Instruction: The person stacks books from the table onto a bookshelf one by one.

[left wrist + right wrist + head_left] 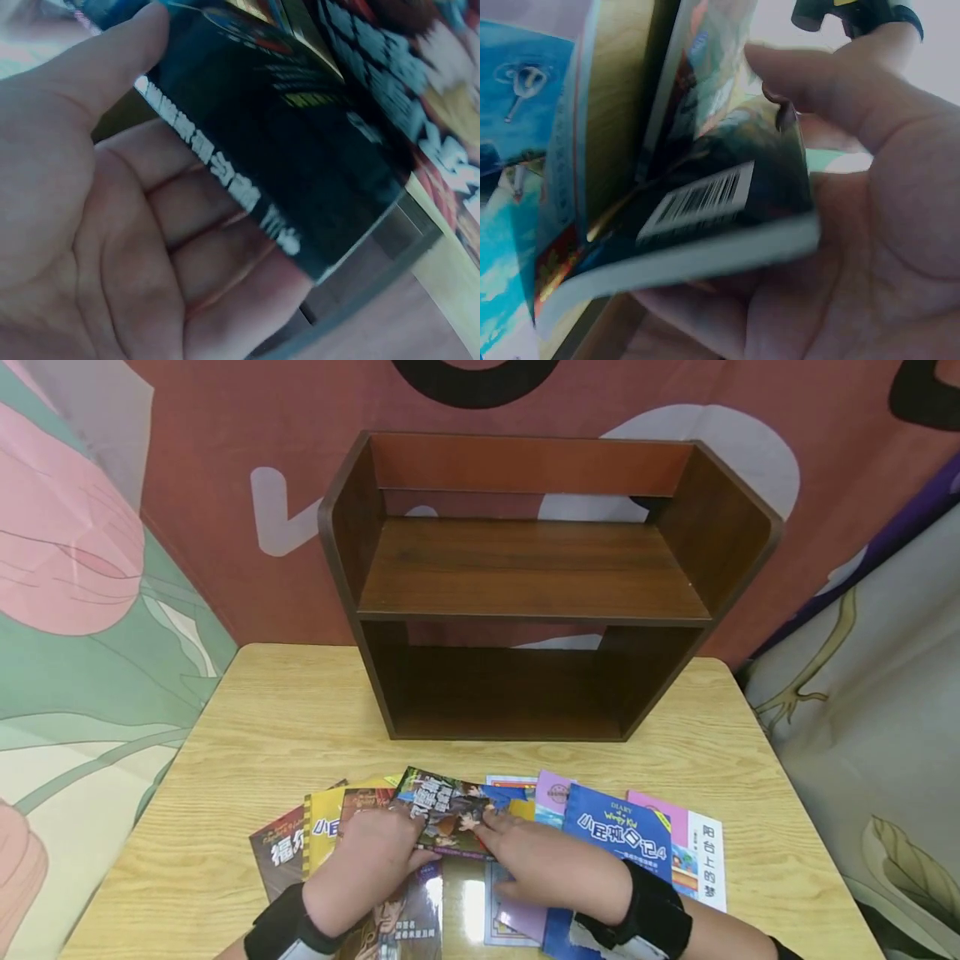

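Note:
Both hands hold one dark, colourfully printed book [442,806] above the near part of the table. My left hand [378,847] grips its left end; in the left wrist view the thumb and fingers lie on opposite sides of the dark cover [262,127]. At the right end, my right hand [551,860] holds the same book, thumb on one side and fingers on the other. A white barcode label [701,199] shows on its back cover in the right wrist view. Beneath the left hand lies another dark book [420,914]. A blue diary book [618,822] lies beside the right forearm.
A brown two-level wooden shelf [536,568] stands at the table's back. Left of the hands lie a brown book [279,856] and a yellow book [322,822]. A purple book [555,787] and a pink-and-white book [707,860] lie on the right of the wooden table [187,827].

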### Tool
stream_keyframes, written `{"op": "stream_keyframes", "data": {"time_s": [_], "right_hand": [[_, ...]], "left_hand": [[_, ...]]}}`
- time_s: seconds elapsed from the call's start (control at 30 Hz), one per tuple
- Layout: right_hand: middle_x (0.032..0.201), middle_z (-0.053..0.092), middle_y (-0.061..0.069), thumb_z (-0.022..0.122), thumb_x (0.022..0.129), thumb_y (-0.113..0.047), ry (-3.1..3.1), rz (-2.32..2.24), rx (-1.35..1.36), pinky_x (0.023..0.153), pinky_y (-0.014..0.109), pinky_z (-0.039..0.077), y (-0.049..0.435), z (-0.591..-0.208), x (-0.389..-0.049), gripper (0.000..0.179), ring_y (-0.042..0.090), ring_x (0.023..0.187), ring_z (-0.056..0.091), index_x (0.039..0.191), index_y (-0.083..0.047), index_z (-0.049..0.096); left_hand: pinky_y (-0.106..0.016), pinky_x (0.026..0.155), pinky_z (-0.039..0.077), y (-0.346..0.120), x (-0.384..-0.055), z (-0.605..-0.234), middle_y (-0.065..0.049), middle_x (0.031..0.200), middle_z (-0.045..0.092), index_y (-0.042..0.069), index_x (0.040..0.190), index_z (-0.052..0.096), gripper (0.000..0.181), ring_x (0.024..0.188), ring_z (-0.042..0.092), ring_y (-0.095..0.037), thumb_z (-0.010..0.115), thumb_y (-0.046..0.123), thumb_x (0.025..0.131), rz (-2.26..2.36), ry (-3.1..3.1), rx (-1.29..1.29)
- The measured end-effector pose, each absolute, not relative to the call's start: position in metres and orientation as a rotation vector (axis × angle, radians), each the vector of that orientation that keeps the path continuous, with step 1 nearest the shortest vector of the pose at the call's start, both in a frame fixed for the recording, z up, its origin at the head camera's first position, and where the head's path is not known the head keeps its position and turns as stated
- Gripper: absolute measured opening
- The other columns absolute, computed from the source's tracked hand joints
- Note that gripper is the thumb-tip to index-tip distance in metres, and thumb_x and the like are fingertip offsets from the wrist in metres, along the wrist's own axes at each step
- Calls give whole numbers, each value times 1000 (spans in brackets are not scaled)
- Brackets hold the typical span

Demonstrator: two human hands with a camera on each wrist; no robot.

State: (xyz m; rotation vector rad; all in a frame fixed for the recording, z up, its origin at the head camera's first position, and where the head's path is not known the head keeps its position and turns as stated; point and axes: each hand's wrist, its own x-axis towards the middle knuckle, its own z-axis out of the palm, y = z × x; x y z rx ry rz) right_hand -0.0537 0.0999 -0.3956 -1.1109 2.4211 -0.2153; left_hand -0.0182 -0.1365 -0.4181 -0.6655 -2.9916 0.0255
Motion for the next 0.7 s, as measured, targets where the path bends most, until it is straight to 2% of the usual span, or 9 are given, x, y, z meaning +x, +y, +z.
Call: {"op": "stream_keyframes", "data": {"time_s": [0.1,0.27,0.33,0.4,0.47,0.53,0.6,0.7], "right_hand": [[152,47,21,75,93,-18,2476,-207,-1080,106,46,45,98,-401,-57,63,35,137,47,150,-5,50],[152,47,19,69,92,2,2546,-188,-965,106,46,45,97,-409,-65,59,34,138,46,148,-3,52],[152,47,18,69,89,8,2547,-185,-949,107,46,44,98,-412,-67,62,34,139,46,148,-2,52],[150,49,18,68,89,9,2552,-186,-968,107,45,44,99,-415,-68,60,33,137,47,147,-1,54],[149,50,19,68,89,9,2561,-179,-993,107,45,44,99,-416,-69,59,34,137,48,146,0,54],[149,51,19,66,90,9,2578,-166,-1014,108,46,43,99,-414,-69,57,34,136,48,145,1,55],[149,51,19,67,90,9,2590,-154,-1014,109,47,42,99,-413,-70,56,34,137,48,145,1,55],[149,51,17,67,91,7,2597,-147,-1006,110,47,41,99,-411,-70,55,34,138,47,145,0,55]], "left_hand": [[-28,37,43,-130,-17,-419,5,55,45,16,62,56,52,44,47,-13,77,59,83,-47,-2957,-652],[-22,34,32,-125,-14,-422,9,51,37,20,56,45,55,43,39,-8,78,53,84,-168,-2882,-639],[-21,34,29,-125,-14,-423,10,52,38,19,58,48,52,44,39,-7,79,52,84,-187,-2858,-636],[-22,36,36,-125,-14,-425,8,57,49,16,66,62,43,48,48,-9,80,51,83,-231,-2849,-641],[-27,47,51,-126,-15,-427,0,72,65,10,83,74,38,63,63,-15,82,47,83,-283,-2863,-660],[-37,71,60,-127,-16,-428,-12,99,73,4,109,76,42,90,71,-27,82,38,85,-329,-2913,-694],[-48,92,55,-129,-17,-430,-21,124,67,0,126,69,43,114,64,-38,80,20,89,-388,-2972,-729],[-57,104,44,-132,-18,-434,-27,141,55,-2,140,58,54,130,51,-47,70,-9,88,-480,-3060,-753]]}}
